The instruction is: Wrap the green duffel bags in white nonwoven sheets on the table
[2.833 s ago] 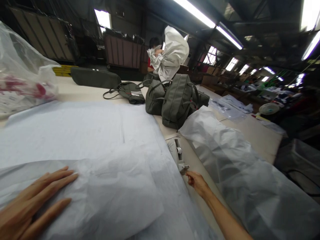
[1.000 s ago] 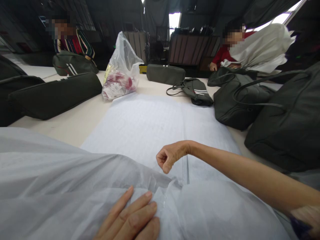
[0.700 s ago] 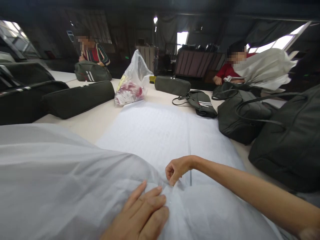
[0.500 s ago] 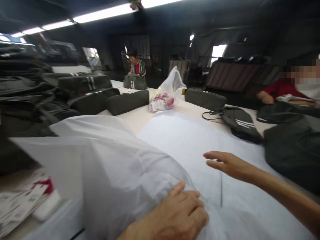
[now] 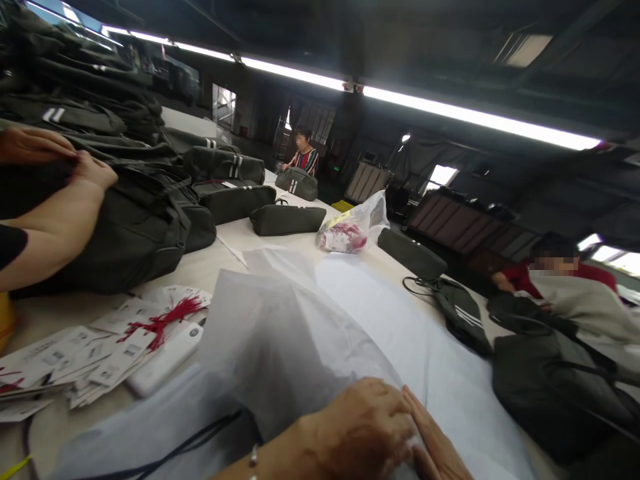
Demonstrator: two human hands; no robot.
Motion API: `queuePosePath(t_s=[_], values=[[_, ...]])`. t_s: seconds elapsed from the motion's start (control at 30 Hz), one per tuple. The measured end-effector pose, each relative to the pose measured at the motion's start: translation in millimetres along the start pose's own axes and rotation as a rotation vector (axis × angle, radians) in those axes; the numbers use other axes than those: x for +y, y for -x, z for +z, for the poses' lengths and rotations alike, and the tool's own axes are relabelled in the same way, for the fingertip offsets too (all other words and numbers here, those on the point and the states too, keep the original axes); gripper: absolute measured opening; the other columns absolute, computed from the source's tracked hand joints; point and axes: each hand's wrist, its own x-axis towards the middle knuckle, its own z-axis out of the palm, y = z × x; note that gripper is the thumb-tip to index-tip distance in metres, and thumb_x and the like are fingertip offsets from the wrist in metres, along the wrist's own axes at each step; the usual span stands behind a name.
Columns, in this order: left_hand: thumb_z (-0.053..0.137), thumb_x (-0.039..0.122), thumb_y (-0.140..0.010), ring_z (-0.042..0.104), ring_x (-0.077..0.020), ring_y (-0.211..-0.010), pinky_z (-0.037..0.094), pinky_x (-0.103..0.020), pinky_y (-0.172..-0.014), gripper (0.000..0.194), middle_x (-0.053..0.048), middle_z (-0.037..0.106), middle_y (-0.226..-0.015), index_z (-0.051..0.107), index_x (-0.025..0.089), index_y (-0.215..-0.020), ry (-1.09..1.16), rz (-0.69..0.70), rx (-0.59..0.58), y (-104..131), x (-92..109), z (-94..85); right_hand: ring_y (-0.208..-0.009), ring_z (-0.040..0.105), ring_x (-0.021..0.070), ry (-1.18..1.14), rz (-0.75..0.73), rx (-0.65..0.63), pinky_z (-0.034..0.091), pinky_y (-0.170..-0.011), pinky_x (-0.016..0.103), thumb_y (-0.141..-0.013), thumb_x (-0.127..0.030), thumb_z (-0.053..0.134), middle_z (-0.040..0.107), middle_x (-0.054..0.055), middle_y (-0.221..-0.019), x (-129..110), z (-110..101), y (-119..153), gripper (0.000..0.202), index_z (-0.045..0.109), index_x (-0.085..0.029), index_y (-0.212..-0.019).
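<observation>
My left hand (image 5: 357, 427), with a bracelet at the wrist, has its fingers curled over the edge of a thin, see-through white bag (image 5: 295, 333). Pressed against it, my right hand (image 5: 440, 447) is partly hidden behind the left. Its fingers are closed on the same white material, a bit of which shows between the hands. The bag stands up in folds to the left of my hands. More flat white material (image 5: 380, 307) is spread beyond it. A dark cord (image 5: 200, 437) lies across the white material at lower left.
White tags with red strings (image 5: 160, 323) and a white phone-like object (image 5: 167, 360) lie at left. Another person's hands (image 5: 83, 167) touch dark green bags (image 5: 135, 227). A clear bag of tags (image 5: 345, 233) stands ahead; dark bags (image 5: 555, 387) lie right, near a seated person.
My right hand has come from the right to meet my left hand at the white bag. The view has tilted and turned left, bringing another person's hands into sight.
</observation>
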Motion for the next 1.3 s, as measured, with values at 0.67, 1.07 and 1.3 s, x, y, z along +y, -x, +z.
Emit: queuePosePath(t_s=[0.67, 1.07, 1.3], values=[[0.044, 0.047, -0.091, 0.066, -0.0205, -0.079, 0.052, -0.031, -0.076, 0.034, -0.002, 0.070, -0.080, 0.066, 0.021, -0.087, 0.671, -0.834, 0.337, 175.0, -174.6, -99.3, -0.114, 0.060, 0.0246, 0.165, -0.196, 0.299, 0.047, -0.103, 0.045, -0.085, -0.032, 0.061, 0.052, 0.008, -0.140, -293.3, -13.9, -96.0, 0.061, 0.043, -0.026, -0.142], [0.051, 0.073, -0.080, 0.063, -0.0212, -0.074, 0.051, -0.031, -0.070, 0.062, -0.008, 0.069, -0.088, 0.067, 0.017, -0.102, 1.146, -0.597, 0.206, 183.5, -219.7, -117.1, -0.057, 0.059, 0.0101, -0.138, -0.171, 0.148, 0.050, -0.055, 0.022, -0.076, -0.009, 0.058, 0.066, 0.000, -0.086, -369.9, 21.9, -155.6, 0.021, 0.071, -0.022, -0.087], [0.066, 0.071, -0.070, 0.048, -0.0325, -0.129, 0.053, -0.041, -0.085, 0.098, -0.019, 0.041, -0.148, 0.028, 0.024, -0.146, 1.405, -0.847, 0.197, 92.3, -267.1, -117.4, -0.082, 0.065, 0.0140, -0.073, -0.453, 0.357, 0.052, -0.073, 0.022, -0.073, 0.002, 0.045, 0.068, 0.003, -0.093, -371.1, 38.0, -143.3, 0.044, 0.070, -0.022, -0.100]])
